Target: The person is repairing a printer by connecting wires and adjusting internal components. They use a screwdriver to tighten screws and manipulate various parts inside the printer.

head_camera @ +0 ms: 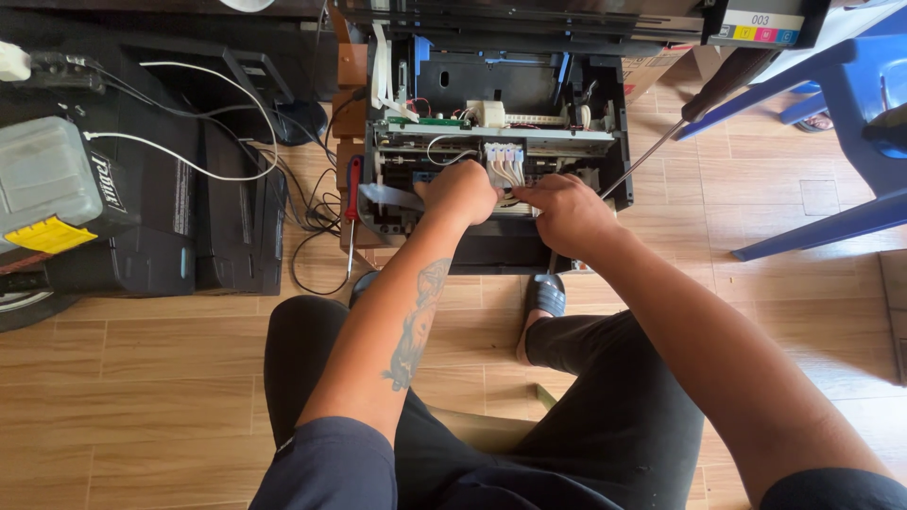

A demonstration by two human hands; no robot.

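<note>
Both hands are pressed inside the opened black plastic printer (529, 241). The left hand (461, 192) is closed in a fist beside the white ink-tube block (504, 162); the right hand (565, 210) is curled just right of it, its grip hidden.

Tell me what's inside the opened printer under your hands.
Inside the printer: a green circuit board, white wiring, and a carriage with tubes. Left hand and right hand cover what lies below the carriage, so that part cannot be seen.

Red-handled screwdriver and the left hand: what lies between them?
In the head view, a grey flat strip juts from the opened printer, spanning from the red-handled screwdriver toward the left hand.
</note>
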